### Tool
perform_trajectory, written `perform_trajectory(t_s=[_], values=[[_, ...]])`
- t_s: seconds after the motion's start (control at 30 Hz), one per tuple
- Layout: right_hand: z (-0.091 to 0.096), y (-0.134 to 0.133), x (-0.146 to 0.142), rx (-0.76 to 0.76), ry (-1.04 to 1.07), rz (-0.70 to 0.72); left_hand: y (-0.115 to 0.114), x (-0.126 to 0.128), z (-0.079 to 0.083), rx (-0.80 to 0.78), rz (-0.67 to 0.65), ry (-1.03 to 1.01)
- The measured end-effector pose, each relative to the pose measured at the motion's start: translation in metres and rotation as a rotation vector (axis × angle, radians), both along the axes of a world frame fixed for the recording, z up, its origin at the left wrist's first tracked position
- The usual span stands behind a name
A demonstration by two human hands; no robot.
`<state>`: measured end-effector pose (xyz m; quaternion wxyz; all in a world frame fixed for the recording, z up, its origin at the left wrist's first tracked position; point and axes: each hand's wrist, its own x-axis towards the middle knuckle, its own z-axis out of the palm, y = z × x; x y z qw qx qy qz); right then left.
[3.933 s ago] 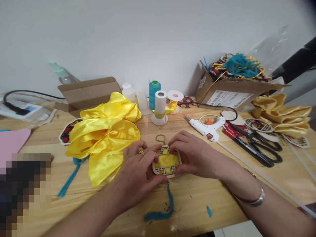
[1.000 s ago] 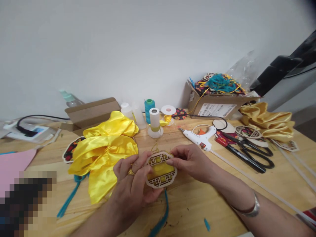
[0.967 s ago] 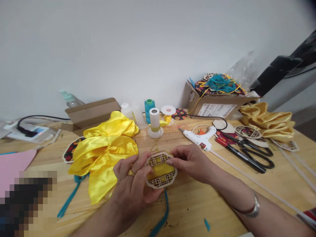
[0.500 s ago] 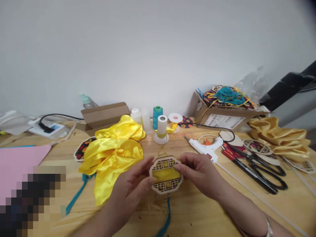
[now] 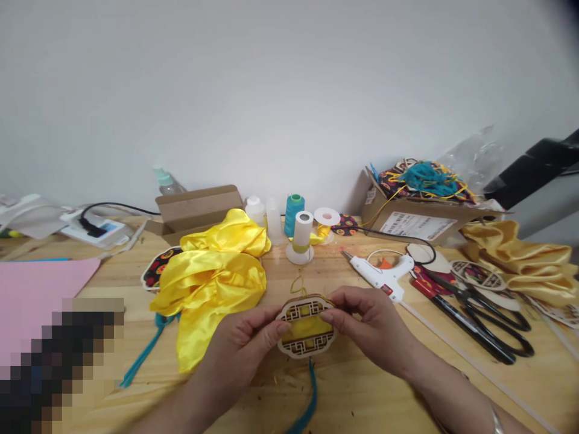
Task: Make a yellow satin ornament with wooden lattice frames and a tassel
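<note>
Found pinching lattice ornament (image 5: 306, 326) at opposite ends, just above surface (image 5: 353, 398): left hand (image 5: 239, 349), right hand (image 5: 371, 328). Below grip, teal tassel (image 5: 310, 398). Advise even pressure, layers aligned, fingertips clear of yellow centre.

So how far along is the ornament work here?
Looks done: the wooden lattice ornament already has yellow fabric in its window, a yellow loop on top and a teal cord below. In hand: left hand and right hand pinch its sides. Left: unclear; glue gun and scissors lie untouched to the right.
</note>
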<state>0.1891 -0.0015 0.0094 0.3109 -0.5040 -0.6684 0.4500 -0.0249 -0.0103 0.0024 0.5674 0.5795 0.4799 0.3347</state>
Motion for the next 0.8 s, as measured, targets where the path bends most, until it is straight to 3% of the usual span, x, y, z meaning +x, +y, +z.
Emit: perform_trajectory(t_s=[0.5,0.8], values=[[-0.0025,-0.0003,0.0015,0.038,-0.049,0.017,0.0009,0.0024,0.0020,-0.069,0.008,-0.037],[-0.0031,0.0009,0.0018,0.000,-0.025,0.018,0.0037,0.0044,0.0023,-0.228,0.096,-0.079]])
